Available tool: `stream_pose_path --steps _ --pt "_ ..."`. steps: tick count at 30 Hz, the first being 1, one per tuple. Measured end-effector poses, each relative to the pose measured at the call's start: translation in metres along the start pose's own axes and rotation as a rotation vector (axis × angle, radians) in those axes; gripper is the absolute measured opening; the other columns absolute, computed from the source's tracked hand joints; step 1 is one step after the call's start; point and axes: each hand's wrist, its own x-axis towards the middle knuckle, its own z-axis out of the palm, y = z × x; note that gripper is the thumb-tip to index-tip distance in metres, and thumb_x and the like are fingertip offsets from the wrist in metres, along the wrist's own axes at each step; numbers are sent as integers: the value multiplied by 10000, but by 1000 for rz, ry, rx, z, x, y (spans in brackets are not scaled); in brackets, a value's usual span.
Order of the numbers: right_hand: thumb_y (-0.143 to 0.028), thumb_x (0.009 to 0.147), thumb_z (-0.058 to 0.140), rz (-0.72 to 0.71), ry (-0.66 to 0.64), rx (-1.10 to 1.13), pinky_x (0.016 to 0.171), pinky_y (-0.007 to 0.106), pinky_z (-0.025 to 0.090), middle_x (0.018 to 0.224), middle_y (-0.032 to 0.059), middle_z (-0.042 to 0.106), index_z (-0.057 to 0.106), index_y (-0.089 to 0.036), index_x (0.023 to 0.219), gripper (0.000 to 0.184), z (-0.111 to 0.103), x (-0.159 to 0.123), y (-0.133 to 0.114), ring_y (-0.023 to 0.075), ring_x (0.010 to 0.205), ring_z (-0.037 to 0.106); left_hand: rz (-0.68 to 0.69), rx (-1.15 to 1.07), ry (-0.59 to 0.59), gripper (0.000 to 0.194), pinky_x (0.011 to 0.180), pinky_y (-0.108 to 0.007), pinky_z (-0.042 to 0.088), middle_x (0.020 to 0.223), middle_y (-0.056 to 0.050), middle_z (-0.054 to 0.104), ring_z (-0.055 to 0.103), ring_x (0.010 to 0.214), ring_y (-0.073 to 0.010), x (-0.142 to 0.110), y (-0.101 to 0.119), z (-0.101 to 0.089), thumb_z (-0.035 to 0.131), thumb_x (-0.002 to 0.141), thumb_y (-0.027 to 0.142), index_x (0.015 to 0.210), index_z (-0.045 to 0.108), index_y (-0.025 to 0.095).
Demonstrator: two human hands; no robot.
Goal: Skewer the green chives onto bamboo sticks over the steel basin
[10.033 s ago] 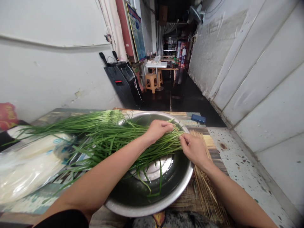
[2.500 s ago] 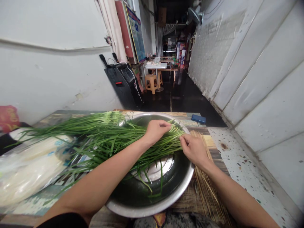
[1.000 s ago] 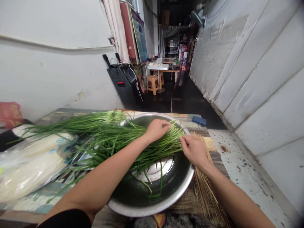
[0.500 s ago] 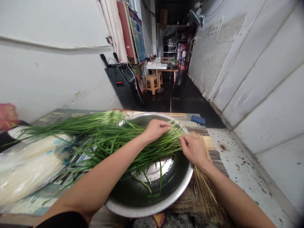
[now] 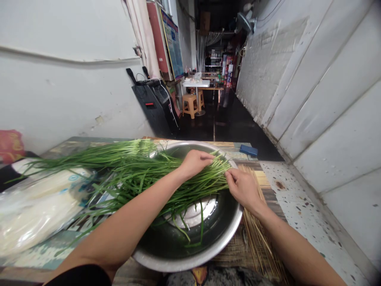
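Observation:
A large bunch of garlic chives [image 5: 139, 176] lies across a steel basin [image 5: 190, 266], pale stem ends to the right and green leaves trailing over the left rim. My left hand [image 5: 196, 163] is closed in a pinch on the upper side of the bunch, near the stem ends. At the tips of the stems, by the basin's right rim, my right hand [image 5: 241, 186] pinches some chives between thumb and fingers. What exactly sits between the fingertips is partly hidden. A few loose leaves hang down into the basin.
Thin bamboo skewers [image 5: 258, 234] lie right of the basin, under my right forearm. A second chive bunch [image 5: 119, 151] rests behind left. Clear plastic bags with pale contents [image 5: 41, 214] sit at left. A blue box [image 5: 248, 150] stands near the table's far edge.

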Motion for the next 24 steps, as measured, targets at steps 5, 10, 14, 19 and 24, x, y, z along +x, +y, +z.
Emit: stream_pose_path --steps 5,10,14,19,24 --pt "-287 869 388 2 0 0 501 247 220 486 -17 442 436 -190 564 323 0 0 0 108 467 399 4 -3 5 238 844 -289 497 905 -48 731 663 841 -176 0 -1 0 650 701 246 904 737 159" --pt "-290 871 384 -6 0 -16 512 246 225 499 -15 453 448 -189 575 318 1 0 -1 109 479 409 -13 10 5 226 842 -283 497 903 -46 732 665 836 -171 0 3 -1 645 704 218 900 737 155" --pt "-289 871 386 -13 7 -19 511 244 228 492 -16 455 454 -187 567 328 1 0 0 108 470 403 -8 13 1 228 851 -285 493 905 -50 732 665 845 -172 -1 4 -1 644 705 218 903 737 151" --pt "-279 870 390 -25 16 -19 511 243 232 493 -14 467 469 -187 566 328 1 0 0 108 471 406 -7 11 -7 222 850 -286 491 910 -41 732 665 851 -174 -1 3 -1 645 706 225 899 738 166" --pt "-282 871 385 -15 8 -11 513 242 234 501 -13 470 460 -188 567 327 0 0 -1 111 480 420 1 38 -10 223 861 -284 482 927 -47 729 664 874 -179 -1 4 -1 636 714 209 906 737 160"
